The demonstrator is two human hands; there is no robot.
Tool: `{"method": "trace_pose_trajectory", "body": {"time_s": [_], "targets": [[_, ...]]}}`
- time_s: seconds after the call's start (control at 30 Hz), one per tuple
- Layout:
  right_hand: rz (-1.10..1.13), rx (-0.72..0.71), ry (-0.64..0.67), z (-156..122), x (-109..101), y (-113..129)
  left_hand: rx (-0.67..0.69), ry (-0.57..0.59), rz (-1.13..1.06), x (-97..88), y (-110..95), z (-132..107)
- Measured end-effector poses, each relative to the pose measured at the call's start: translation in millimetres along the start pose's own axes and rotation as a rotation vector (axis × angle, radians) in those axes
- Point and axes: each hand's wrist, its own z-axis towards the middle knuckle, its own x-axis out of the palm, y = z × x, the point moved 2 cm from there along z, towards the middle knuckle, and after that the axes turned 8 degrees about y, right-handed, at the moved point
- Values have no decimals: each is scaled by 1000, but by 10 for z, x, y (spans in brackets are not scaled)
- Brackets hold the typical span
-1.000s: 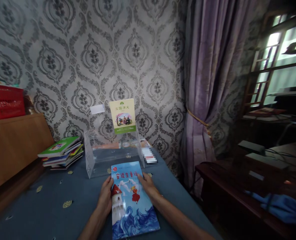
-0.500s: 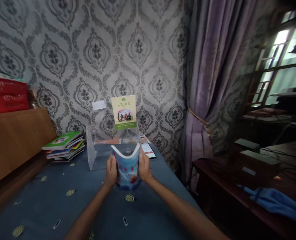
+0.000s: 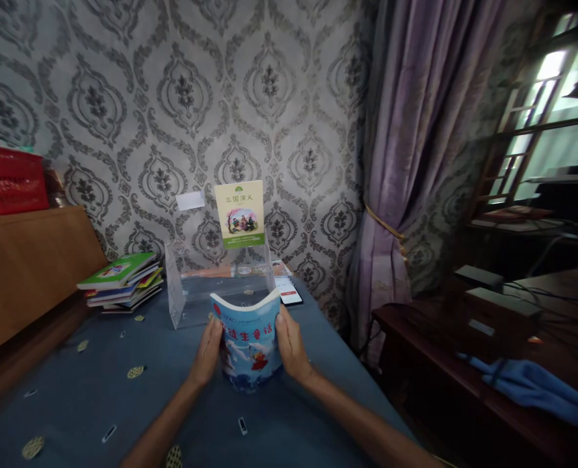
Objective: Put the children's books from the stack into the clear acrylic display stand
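Note:
A blue paperback book [image 3: 249, 344] with red lettering and a small red figure on its cover is held upright and bent into a curve. My left hand [image 3: 207, 351] presses its left edge, and my right hand [image 3: 291, 344] grips the right edge. Just behind it stands a clear acrylic stand [image 3: 175, 292]. Upright on the stand's right part is a cream and green book [image 3: 240, 216] with a picture on the cover. A small white label [image 3: 190, 200] shows at the stand's upper left.
Several stacked books [image 3: 123, 283] lie at the left by a wooden cabinet [image 3: 35, 273] bearing a red basket [image 3: 10, 181]. A phone [image 3: 289, 291] rests right of the stand on the blue cloth [image 3: 181, 403]. Beyond the right edge are a purple curtain [image 3: 396, 162] and a dark red bench [image 3: 430, 364].
The blue book has come lower and nearer, and its bend has loosened, showing more of the cover. My hands have moved farther apart with it.

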Motion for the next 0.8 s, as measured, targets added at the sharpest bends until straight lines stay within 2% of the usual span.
{"method": "trace_pose_trajectory", "body": {"time_s": [0.07, 0.17, 0.27, 0.4, 0.53, 0.6, 0.67, 0.8], "targets": [[-70, 27, 100, -57, -102, 9, 5, 67, 1, -82, -106, -92], [-207, 93, 327, -119, -271, 44, 43, 267, 0, -180, -274, -206], [-340, 176, 476, -151, -403, 116, 9, 405, 0, -259, -344, -258], [-280, 221, 537, -215, -429, 224, -104, 475, -41, -288, -246, -263], [-261, 250, 498, -214, -376, 207, -88, 486, -90, -259, -191, -167], [-272, 235, 494, -44, -366, 185, -85, 502, -69, -276, -292, -7], [-293, 198, 502, 313, -383, 220, -102, 495, -25, -343, -526, 268], [-506, 85, 419, 1442, -506, 574, -94, 365, 104, -589, -1313, 1058]]}}
